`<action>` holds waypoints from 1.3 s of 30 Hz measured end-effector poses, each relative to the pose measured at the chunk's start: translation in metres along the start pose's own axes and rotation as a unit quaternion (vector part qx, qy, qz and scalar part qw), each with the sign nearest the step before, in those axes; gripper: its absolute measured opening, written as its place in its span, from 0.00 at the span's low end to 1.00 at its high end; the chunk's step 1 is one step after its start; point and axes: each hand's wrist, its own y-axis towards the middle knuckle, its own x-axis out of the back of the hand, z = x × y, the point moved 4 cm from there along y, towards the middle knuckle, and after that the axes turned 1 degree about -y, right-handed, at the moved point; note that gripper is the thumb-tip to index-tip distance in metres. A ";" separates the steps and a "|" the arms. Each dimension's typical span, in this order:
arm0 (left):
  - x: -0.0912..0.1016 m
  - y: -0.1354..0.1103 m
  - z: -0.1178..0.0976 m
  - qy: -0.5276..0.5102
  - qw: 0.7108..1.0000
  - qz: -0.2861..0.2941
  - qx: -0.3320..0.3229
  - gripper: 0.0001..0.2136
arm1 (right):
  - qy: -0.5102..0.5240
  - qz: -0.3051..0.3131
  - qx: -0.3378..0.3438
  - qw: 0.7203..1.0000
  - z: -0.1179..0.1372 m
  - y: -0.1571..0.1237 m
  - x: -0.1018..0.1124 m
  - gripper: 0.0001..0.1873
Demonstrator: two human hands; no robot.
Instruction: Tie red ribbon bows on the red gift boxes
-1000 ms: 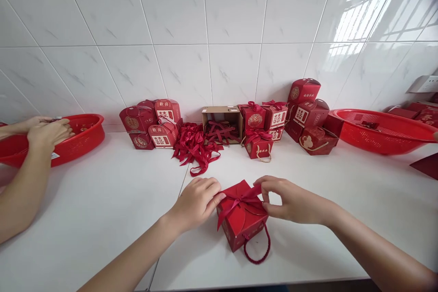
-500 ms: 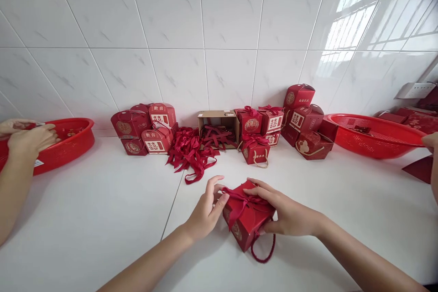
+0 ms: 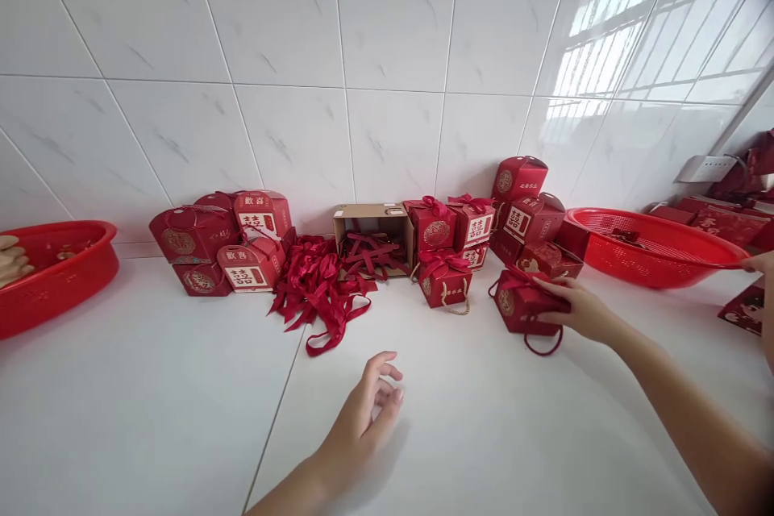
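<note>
My right hand (image 3: 574,308) grips a small red gift box (image 3: 521,303) with a ribbon bow and a cord handle, holding it far out on the white counter next to the stack of red boxes (image 3: 526,214) on the right. My left hand (image 3: 370,407) hovers over the counter in front of me, fingers loosely apart, holding nothing. A heap of red ribbons (image 3: 318,286) lies beyond it by an open cardboard box (image 3: 372,218) with more ribbons inside.
More red gift boxes (image 3: 226,246) stand at the tiled wall on the left, others (image 3: 447,246) in the middle. A red basket (image 3: 656,246) sits at the right and another red basket (image 3: 57,278) at the left, with another person's fingers (image 3: 12,258) over it.
My right hand has carried the ribboned box from in front of me away to the right, toward the stacked boxes. My left hand let go and stays open. The view turned right.
</note>
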 end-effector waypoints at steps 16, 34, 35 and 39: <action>0.008 0.008 0.007 -0.017 0.999 -0.039 0.025 0.20 | 0.359 -0.158 -0.076 0.917 0.002 0.065 -0.101 0.33; -0.029 0.186 0.000 0.100 0.973 -0.186 -0.090 0.27 | 0.546 -0.010 -0.074 0.835 0.006 0.119 -0.115 0.33; -0.028 0.187 0.001 0.105 0.973 -0.186 -0.088 0.26 | 0.550 0.004 -0.071 0.832 0.010 0.117 -0.115 0.33; -0.026 0.190 0.003 0.120 0.973 -0.180 -0.077 0.19 | 0.566 0.029 -0.084 0.820 0.013 0.112 -0.114 0.31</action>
